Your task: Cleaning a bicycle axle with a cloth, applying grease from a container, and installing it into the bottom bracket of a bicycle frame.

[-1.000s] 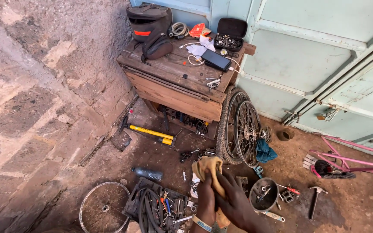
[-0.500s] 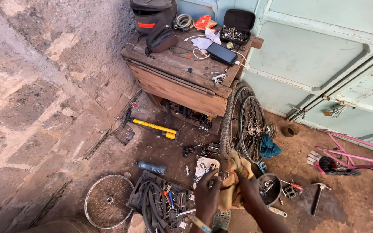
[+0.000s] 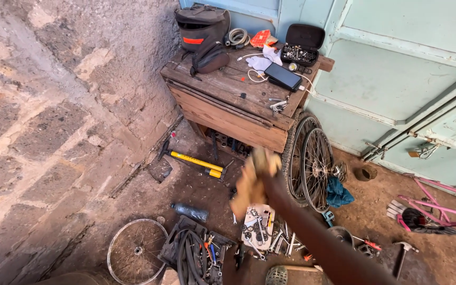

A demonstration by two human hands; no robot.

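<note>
Rag (image 3: pixel 250 186): tan, crumpled, motion-blurred, clutched in right hand (image 3: pixel 266 164).

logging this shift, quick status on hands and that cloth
Right hand raised, gripping tan cloth. Left hand out of view. Below it: tray of tools, bike wheels beside the wooden table.

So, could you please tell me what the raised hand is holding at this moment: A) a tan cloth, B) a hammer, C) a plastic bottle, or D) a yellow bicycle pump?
A: the raised hand grips a blurred tan cloth that hangs below it, while the yellow pump, the hammer and the bottle all lie on the dirt floor. Which hand it is cannot be told.
</note>
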